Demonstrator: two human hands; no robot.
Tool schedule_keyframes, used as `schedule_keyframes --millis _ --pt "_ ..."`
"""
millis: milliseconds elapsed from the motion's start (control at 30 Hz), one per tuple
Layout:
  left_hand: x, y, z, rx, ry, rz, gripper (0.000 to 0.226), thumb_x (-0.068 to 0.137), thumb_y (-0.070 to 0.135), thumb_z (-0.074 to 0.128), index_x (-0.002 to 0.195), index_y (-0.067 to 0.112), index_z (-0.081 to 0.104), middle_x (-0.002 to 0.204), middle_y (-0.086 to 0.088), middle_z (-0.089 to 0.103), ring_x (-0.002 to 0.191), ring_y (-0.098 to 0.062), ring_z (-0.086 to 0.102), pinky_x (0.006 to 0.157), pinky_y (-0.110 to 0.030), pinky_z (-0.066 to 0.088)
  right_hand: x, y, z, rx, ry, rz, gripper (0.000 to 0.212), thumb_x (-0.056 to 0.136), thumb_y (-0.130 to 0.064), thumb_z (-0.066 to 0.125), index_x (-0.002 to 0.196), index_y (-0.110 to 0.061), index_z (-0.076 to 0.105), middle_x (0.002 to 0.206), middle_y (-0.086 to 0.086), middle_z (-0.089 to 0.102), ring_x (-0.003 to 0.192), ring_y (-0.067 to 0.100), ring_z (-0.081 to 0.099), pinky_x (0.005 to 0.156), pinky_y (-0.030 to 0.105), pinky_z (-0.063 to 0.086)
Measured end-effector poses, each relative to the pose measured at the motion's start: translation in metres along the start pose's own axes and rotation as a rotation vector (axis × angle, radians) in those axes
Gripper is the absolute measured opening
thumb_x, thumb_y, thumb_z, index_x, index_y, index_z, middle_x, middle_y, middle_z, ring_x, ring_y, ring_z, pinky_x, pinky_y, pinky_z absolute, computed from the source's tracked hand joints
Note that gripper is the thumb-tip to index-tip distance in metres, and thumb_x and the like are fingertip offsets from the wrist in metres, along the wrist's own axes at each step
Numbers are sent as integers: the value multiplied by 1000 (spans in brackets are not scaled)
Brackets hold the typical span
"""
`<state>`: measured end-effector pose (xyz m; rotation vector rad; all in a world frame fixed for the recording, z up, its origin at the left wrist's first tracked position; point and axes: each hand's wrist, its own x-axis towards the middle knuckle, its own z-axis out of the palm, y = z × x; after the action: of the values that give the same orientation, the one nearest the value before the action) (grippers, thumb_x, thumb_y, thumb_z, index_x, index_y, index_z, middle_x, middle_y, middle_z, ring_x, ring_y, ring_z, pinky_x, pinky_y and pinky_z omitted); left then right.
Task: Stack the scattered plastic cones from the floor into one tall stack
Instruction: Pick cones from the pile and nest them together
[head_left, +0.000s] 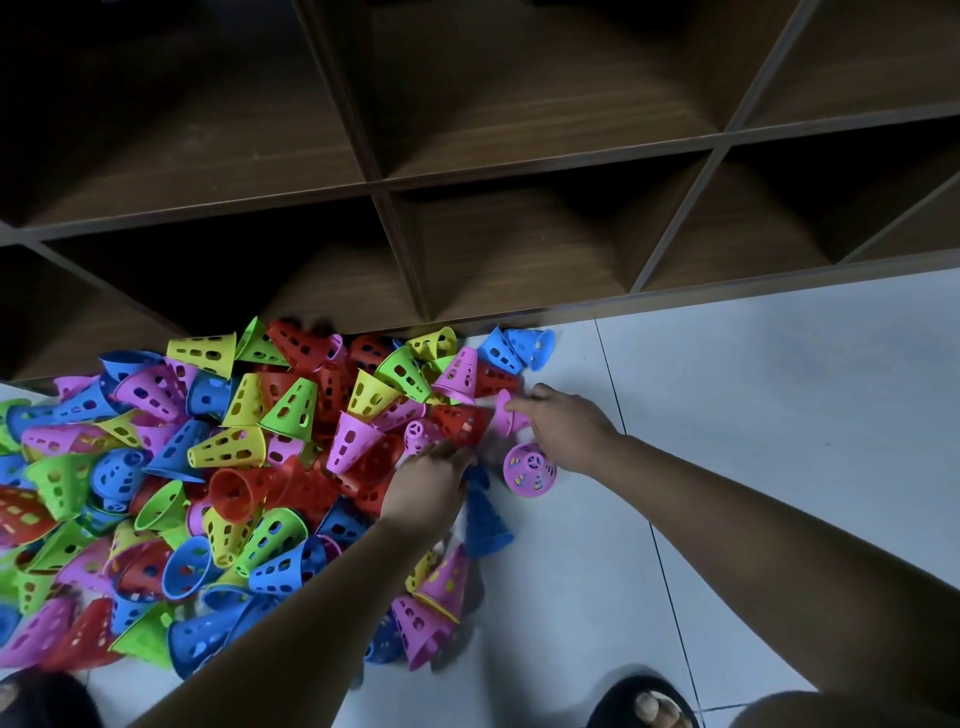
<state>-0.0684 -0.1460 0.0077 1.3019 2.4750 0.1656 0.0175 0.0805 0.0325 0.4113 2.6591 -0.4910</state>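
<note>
Nearly all of the lower left of the frame is taken up by a loose pile of perforated plastic cones (234, 467) in red, yellow, green, blue and pink, lying on their sides and at all angles on the white tiled floor (753, 415). At the pile's right edge, near the middle of the frame, two bare arms reach in from the bottom. The right hand (563, 428) is curled, its fingertips pinching a small pink plastic cone (505, 418) that lies just right of a red perforated plastic cone (460, 422). The left hand (428, 483) lies palm down, lower and to the left, with its fingers stretched up to the red cone's lower side; blur hides whether it grips anything, so I cannot tell its hold. Just right of that hand, and partly covered by it, a tall blue plastic cone (485, 522) lies with its narrow end up the frame. Between the two wrists a second pink plastic cone (530, 469) rests apart from the pile, its open mouth facing the camera. Two light blue plastic cones (522, 349) lie touching at the pile's upper right corner, by the foot of a dark brown wooden cubby shelf (519, 171) that fills the top half. A foot in a black sandal (644, 704) shows at the bottom edge, right of centre.
</note>
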Motion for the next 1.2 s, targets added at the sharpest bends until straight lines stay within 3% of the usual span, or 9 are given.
schedule_keyframes --millis 133,233,467,600,700,767,900,1033,1200 --pt "-4 -1 -3 -25 31 -9 22 104 28 62 123 23 71 122 2 65 107 -23 66 77 -34 57 -7 5 3 -189 38 61 50 92 -6 60 139 -23 53 144 5 49 101 36 69 74 34 50" --pt "-7 -3 -7 -60 107 -43 17 100 29 69 115 23 75 111 3 63 93 -22 66 65 -34 56 -15 14 7 -259 60 98 63 92 0 56 151 -19 44 153 7 48 119 34 66 83 37 55" --pt "-15 6 -35 -247 326 -75 12 101 32 69 104 21 73 97 6 67 69 -13 64 54 -30 52 -37 43 16 -246 149 151 52 82 6 62 129 -15 59 125 5 66 95 33 72 66 34 44" --pt "-16 15 -52 -422 409 -113 14 104 32 68 103 19 74 89 9 69 70 -5 61 60 -28 53 -52 53 12 -96 315 178 39 81 6 64 116 -11 67 93 9 67 72 39 67 56 34 42" --pt "-16 28 -62 -519 442 -131 17 105 33 67 106 18 76 88 12 73 74 -1 67 63 -19 55 -62 51 5 -9 427 179 15 92 -14 70 105 -12 64 87 9 67 70 41 67 56 37 51" --pt "-16 40 -69 -624 447 -160 17 106 31 65 109 18 77 91 15 75 80 4 71 68 -12 55 -70 46 -2 74 490 165 15 97 -28 69 104 -16 63 85 5 67 69 38 66 56 38 53" --pt "-16 61 -70 -871 433 -298 18 109 30 60 108 20 75 86 15 77 82 0 74 76 -25 63 -91 31 -25 276 656 131 11 102 -34 66 97 -25 65 73 -4 59 63 24 56 56 35 49" --pt "-17 75 -58 -1031 369 -390 19 110 25 57 105 20 74 83 11 78 74 -7 74 75 -38 65 -111 14 -51 588 730 149 24 107 -31 60 85 -22 63 69 -7 53 64 15 49 61 29 43" --pt "-17 80 -37 -1178 306 -571 20 111 24 56 102 16 73 82 2 80 75 -15 77 78 -45 66 -127 6 -63 1103 652 277 41 110 -27 54 76 -7 47 63 10 44 59 19 38 56 31 35"
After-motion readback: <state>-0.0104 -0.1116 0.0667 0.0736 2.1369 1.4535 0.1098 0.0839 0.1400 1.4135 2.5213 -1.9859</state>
